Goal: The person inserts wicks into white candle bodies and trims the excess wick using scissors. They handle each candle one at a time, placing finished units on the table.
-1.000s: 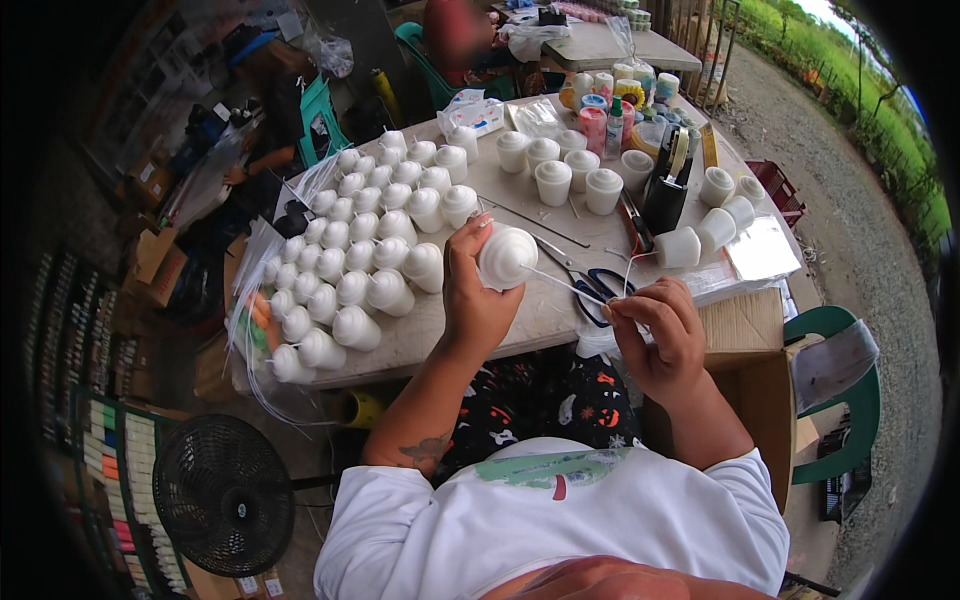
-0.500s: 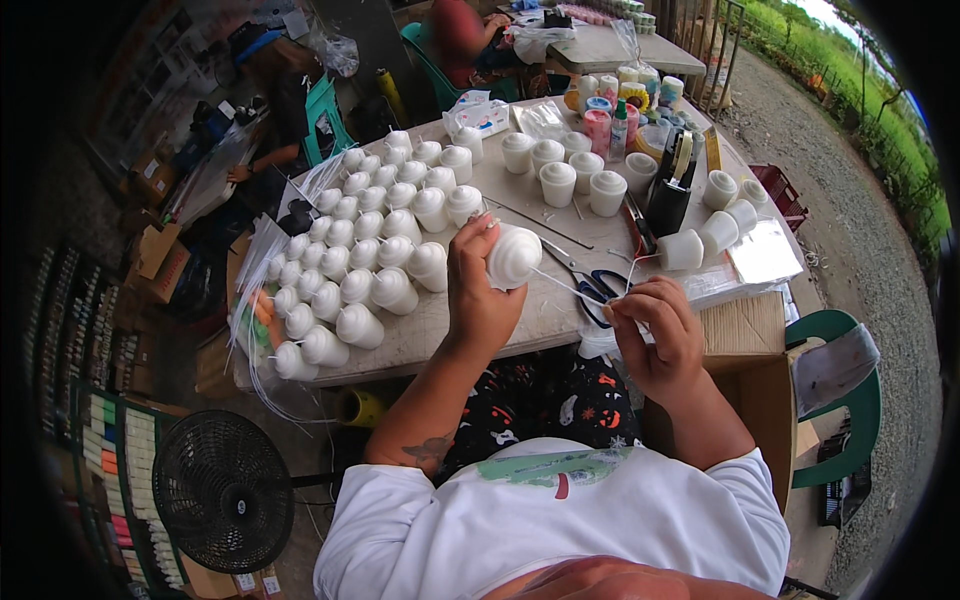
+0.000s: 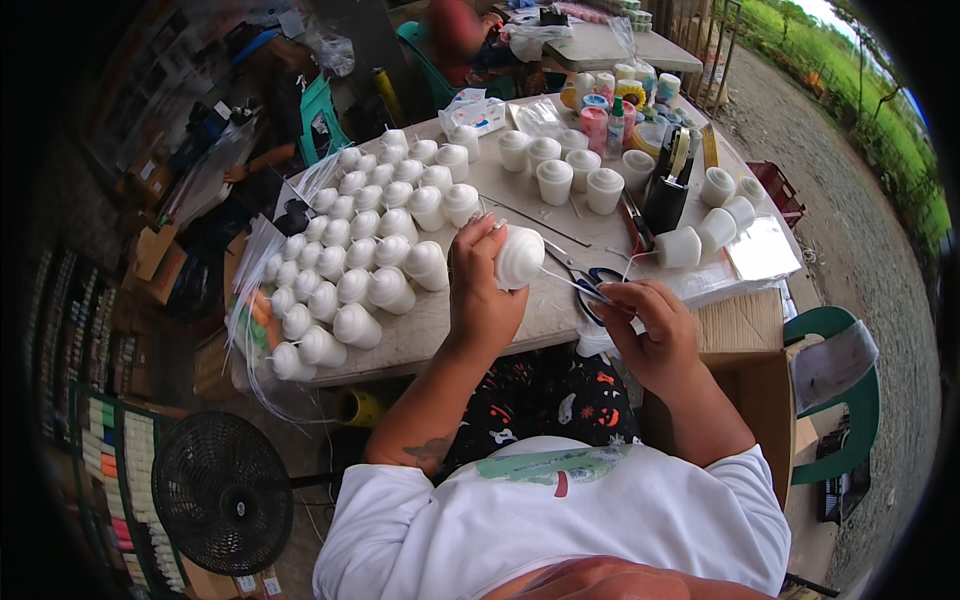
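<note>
My left hand (image 3: 487,290) is wrapped round a white candle (image 3: 521,257) with a swirled, stepped top, tilted so the top faces right. A thin white wick (image 3: 570,281) runs from the top of this candle to my right hand (image 3: 655,335), whose thumb and fingers pinch it. Scissors (image 3: 590,284) with dark blue handles lie on the table behind the wick, partly hidden by my right hand. To the left of my left hand stand rows of similar white candles (image 3: 355,285), wicks poking from their tops.
Several white cups (image 3: 604,190) stand farther back, near a black tape dispenser (image 3: 668,190). More white cups (image 3: 680,247) lie tipped at the right. Long white wicks (image 3: 256,255) hang off the left table edge. A cardboard box (image 3: 745,330), green chair (image 3: 850,400) and black fan (image 3: 222,495) surround me.
My right hand has shifted slightly up and left along the wick, towards the candle. The candle in my left hand has moved a little to the right.
</note>
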`<state>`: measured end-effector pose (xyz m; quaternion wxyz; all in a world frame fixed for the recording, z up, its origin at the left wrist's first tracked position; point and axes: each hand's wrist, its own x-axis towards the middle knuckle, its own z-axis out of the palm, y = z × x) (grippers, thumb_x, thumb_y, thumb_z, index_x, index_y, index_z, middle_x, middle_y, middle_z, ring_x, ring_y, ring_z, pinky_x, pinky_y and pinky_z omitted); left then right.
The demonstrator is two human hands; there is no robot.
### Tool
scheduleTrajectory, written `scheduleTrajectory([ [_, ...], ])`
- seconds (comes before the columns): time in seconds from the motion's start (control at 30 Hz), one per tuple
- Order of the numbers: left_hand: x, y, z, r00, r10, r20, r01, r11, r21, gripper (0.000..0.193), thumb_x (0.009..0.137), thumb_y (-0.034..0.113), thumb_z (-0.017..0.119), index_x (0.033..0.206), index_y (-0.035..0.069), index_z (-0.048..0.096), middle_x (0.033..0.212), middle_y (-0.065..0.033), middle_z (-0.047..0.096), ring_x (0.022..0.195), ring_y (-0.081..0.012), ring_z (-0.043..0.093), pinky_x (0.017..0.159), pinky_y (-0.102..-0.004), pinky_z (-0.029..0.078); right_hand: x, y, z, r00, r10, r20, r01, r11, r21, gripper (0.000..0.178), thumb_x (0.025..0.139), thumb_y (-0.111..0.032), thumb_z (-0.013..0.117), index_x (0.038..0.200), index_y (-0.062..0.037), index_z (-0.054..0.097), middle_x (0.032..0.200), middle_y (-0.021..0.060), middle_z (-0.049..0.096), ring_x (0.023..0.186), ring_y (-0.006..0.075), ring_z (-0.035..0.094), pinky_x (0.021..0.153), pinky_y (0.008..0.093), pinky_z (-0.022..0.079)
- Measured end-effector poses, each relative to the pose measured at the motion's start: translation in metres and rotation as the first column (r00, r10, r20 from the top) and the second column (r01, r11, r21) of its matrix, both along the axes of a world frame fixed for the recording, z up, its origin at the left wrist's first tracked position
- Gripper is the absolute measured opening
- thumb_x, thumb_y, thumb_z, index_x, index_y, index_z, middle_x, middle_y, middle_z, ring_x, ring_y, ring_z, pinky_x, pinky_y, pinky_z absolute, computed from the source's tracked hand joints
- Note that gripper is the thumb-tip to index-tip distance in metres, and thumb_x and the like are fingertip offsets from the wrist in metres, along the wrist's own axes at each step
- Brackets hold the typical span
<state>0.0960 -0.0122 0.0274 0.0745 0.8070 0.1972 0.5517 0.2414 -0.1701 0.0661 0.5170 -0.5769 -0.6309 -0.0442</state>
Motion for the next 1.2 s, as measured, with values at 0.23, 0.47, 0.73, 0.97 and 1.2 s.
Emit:
scheduleTrajectory([
  [0.23, 0.001, -0.006, 0.001, 0.999, -0.005, -0.054, 0.008, 0.998, 0.055, 0.068, 0.06, -0.011, 0.074, 0.122, 0.004, 0.048, 0.126, -0.0189, 0.048, 0.119, -0.0404, 0.049, 0.105, -0.0494, 0.039, 0.003, 0.004, -0.005, 0.989, -0.043, 0.144, 0.037, 0.998, 0.046, 0.022, 0.076, 0.003, 0.074, 0.095, -0.0055, 0.068, 0.079, 0.0078, 0.06, 0.067, 0.022, 0.058, 0.059, 0.0318, 0.047],
  [0.47, 0.001, -0.009, 0.004, 0.996, 0.018, -0.092, -0.011, 0.997, 0.077, 0.069, 0.06, -0.011, 0.076, 0.121, 0.004, 0.047, 0.127, -0.0185, 0.048, 0.119, -0.0398, 0.049, 0.102, -0.0467, 0.041, 0.003, 0.004, -0.005, 0.986, -0.047, 0.163, 0.039, 0.998, 0.057, 0.021, 0.076, 0.002, 0.073, 0.094, -0.0065, 0.067, 0.08, 0.0079, 0.06, 0.072, 0.0254, 0.058, 0.064, 0.0349, 0.046],
  [0.73, 0.002, -0.012, 0.004, 0.997, -0.028, -0.067, 0.034, 0.996, 0.087, 0.066, 0.062, -0.01, 0.074, 0.121, 0.006, 0.05, 0.127, -0.0192, 0.048, 0.12, -0.0416, 0.048, 0.105, -0.0519, 0.038, 0.004, 0.004, -0.005, 0.982, -0.036, 0.184, 0.032, 0.999, 0.025, 0.02, 0.076, -0.002, 0.073, 0.093, -0.0066, 0.065, 0.081, 0.0076, 0.06, 0.076, 0.0273, 0.06, 0.07, 0.0379, 0.047],
  [0.97, 0.004, -0.015, 0.004, 0.996, -0.02, -0.089, 0.03, 0.993, 0.118, 0.066, 0.062, -0.009, 0.075, 0.121, 0.007, 0.051, 0.126, -0.0184, 0.049, 0.119, -0.04, 0.049, 0.106, -0.0531, 0.037, 0.003, 0.005, -0.004, 0.982, -0.047, 0.182, 0.042, 0.999, 0.031, 0.019, 0.076, -0.003, 0.073, 0.093, -0.0069, 0.064, 0.081, 0.0076, 0.06, 0.076, 0.0272, 0.06, 0.07, 0.0376, 0.047],
  [1.2, 0.004, -0.024, 0.003, 0.989, -0.033, -0.145, 0.053, 0.989, 0.137, 0.071, 0.057, -0.008, 0.077, 0.122, 0.007, 0.05, 0.126, -0.0173, 0.049, 0.119, -0.0398, 0.048, 0.105, -0.0528, 0.036, 0.004, 0.014, -0.007, 0.974, -0.022, 0.225, 0.014, 0.999, 0.034, 0.019, 0.077, -0.004, 0.073, 0.094, -0.0067, 0.064, 0.083, 0.0075, 0.062, 0.075, 0.0269, 0.06, 0.073, 0.0371, 0.047],
])
